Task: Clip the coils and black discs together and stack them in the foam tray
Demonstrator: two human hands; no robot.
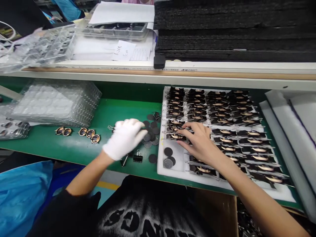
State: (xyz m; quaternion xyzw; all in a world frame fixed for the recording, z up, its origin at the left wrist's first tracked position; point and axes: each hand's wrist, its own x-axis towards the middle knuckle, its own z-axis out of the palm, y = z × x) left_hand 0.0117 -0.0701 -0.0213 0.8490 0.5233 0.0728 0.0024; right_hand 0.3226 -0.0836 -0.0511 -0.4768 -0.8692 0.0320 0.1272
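My left hand (128, 136), in a white glove, is over the green bench beside a pile of dark round discs (153, 130); its thumb and fingers curve toward the discs, and whatever lies between the fingertips is hidden. My bare right hand (197, 140) reaches over a white foam tray (172, 171) holding rows of black binder clips with gold-toned pieces. Its fingertips touch a clip (174, 136) in the left column. Several loose discs (168, 151) lie in the tray's front left corner. A black binder clip (137, 158) rests on the bench below my left hand.
Small round gold-rimmed lens pieces (87, 133) lie on the bench at left, before stacked clear plastic trays (56, 102). A white shelf edge (111, 75) crosses above, carrying papers and a black foam stack (234, 33). Foam sheets (291, 131) lean at right.
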